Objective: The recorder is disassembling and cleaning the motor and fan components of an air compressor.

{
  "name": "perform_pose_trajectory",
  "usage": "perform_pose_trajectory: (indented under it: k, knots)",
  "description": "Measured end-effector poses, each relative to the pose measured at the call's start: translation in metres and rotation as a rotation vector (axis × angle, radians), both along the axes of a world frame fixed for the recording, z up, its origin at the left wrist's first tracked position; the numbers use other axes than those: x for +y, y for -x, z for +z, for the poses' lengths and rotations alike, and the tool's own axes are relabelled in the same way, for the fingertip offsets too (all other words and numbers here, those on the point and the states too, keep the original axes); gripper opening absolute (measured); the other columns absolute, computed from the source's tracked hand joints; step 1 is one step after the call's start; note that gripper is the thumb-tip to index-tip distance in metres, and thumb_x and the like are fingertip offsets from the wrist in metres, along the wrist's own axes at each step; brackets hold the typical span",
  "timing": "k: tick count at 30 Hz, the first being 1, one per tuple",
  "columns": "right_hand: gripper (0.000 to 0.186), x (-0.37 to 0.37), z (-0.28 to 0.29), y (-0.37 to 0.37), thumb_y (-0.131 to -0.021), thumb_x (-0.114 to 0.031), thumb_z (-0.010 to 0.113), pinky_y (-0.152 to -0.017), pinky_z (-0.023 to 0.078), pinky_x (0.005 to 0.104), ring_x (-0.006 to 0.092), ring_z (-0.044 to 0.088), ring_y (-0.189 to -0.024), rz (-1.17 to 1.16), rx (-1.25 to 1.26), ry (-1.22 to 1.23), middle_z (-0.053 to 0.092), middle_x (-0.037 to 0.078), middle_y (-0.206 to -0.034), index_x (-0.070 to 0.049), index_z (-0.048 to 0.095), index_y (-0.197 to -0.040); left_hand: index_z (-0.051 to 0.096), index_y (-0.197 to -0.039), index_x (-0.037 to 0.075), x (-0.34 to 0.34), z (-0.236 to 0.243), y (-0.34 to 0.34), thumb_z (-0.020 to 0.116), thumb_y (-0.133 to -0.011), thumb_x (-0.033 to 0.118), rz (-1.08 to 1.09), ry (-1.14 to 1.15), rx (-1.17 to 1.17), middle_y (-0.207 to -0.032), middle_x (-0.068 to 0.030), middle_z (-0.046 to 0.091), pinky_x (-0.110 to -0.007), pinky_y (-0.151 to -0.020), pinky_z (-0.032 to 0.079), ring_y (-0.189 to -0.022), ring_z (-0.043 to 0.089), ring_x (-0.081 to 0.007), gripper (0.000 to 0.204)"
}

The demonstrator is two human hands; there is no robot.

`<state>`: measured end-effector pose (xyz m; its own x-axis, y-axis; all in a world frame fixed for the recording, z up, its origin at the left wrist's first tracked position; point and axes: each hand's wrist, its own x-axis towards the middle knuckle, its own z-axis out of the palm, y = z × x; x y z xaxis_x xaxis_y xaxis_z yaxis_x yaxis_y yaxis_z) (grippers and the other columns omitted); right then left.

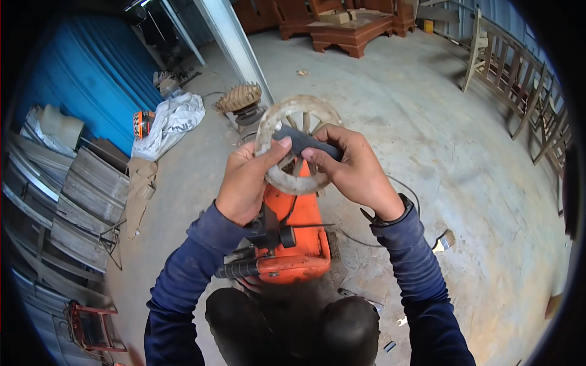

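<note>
Both my hands are raised over an orange machine with a black ribbed handle. Between them is a pale, dirty spoked wheel, tilted, with a dark grey flat strip lying across its face. My left hand is closed at the wheel's left side, its thumb pressing on the strip. The fingers of my right hand curl round the strip's right end, thumb on top. The strip may be folded sandpaper, but I cannot tell. Part of the wheel's hub is hidden behind it.
A brown finned part stands beyond the machine, near a metal post. A paintbrush and pliers-like tool lie on the floor at right. White sacking and stacked boards are left; wooden furniture is far back.
</note>
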<state>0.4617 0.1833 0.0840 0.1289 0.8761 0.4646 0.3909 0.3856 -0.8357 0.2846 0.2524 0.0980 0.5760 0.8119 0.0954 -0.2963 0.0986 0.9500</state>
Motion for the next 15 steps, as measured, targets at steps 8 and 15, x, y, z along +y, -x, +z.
perform_pose_trajectory:
  k: [8, 15]
  knots:
    - [0.016, 0.003, 0.027, 0.019, -0.095, -0.014, 0.067, -0.056, 0.041, 0.0268, 0.0064, 0.047, -0.064, 0.035, -0.038, 0.108, 0.053, -0.001, -0.069, 0.001, 0.059, -0.094, 0.059, -0.113, 0.004, -0.005, 0.002, 0.043, 0.065, -0.095, 0.010, -0.033, 0.090, -0.081, -0.104, -0.0061, 0.068, -0.033, -0.084, 0.058, -0.094, 0.069, -0.0151, 0.019]
    - [0.016, 0.028, 0.011, 0.055, -0.089, -0.009, 0.072, -0.057, 0.044, 0.0274, 0.0078, 0.053, -0.065, -0.079, -0.110, 0.019, 0.061, 0.003, -0.072, 0.003, 0.062, -0.095, 0.059, -0.113, 0.003, 0.015, -0.016, 0.064, 0.064, -0.096, 0.010, -0.027, 0.143, -0.140, -0.104, -0.0073, 0.068, -0.032, -0.083, 0.058, -0.096, 0.070, -0.0165, 0.019]
